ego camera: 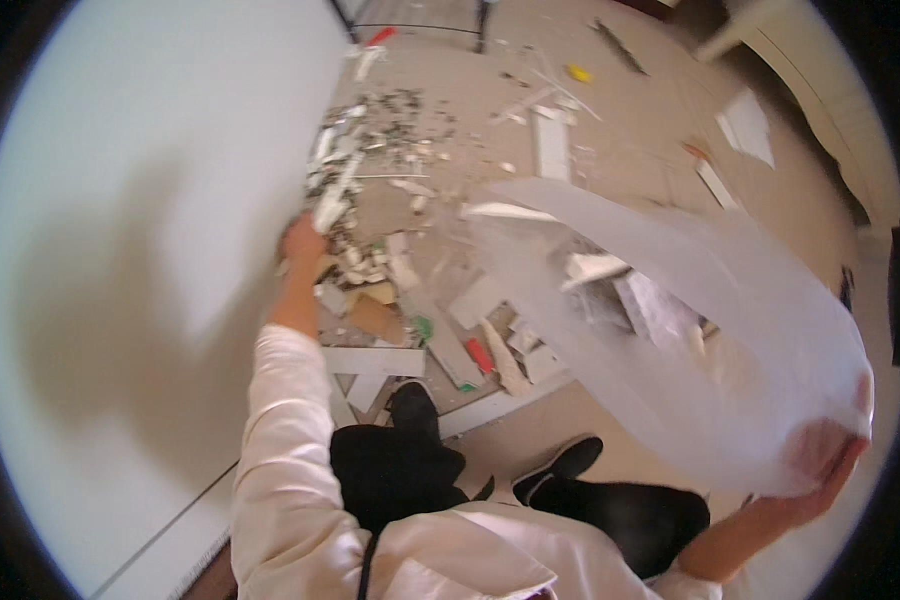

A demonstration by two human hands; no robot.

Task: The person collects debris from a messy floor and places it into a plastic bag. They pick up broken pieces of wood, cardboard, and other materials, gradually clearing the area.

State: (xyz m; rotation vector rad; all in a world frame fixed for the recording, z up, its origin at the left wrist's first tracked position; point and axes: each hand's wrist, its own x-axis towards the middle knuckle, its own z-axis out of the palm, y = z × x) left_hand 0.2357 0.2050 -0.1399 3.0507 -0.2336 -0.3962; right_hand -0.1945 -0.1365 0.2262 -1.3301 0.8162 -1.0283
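Observation:
At the right, my right hand (825,457) grips the rim of a large translucent plastic bag (727,292). The bag's mouth gapes towards the rubble, and white broken pieces (645,304) show inside or through it. My left hand (304,238) is low beside the white wall, closed at the lower end of a white strip of debris (339,196); its fingers are mostly hidden and blurred. Around it lie small white chips (360,262), a tan broken piece (376,319) and dark crumbs (401,112).
The white wall (157,225) rises at the left. A red-handled object (479,355) and white boards (373,361) lie before my shoes (414,405). Farther off are a white plank (552,146), a yellow object (579,73) and a dark metal frame (420,28). Pale furniture (817,90) stands at the right.

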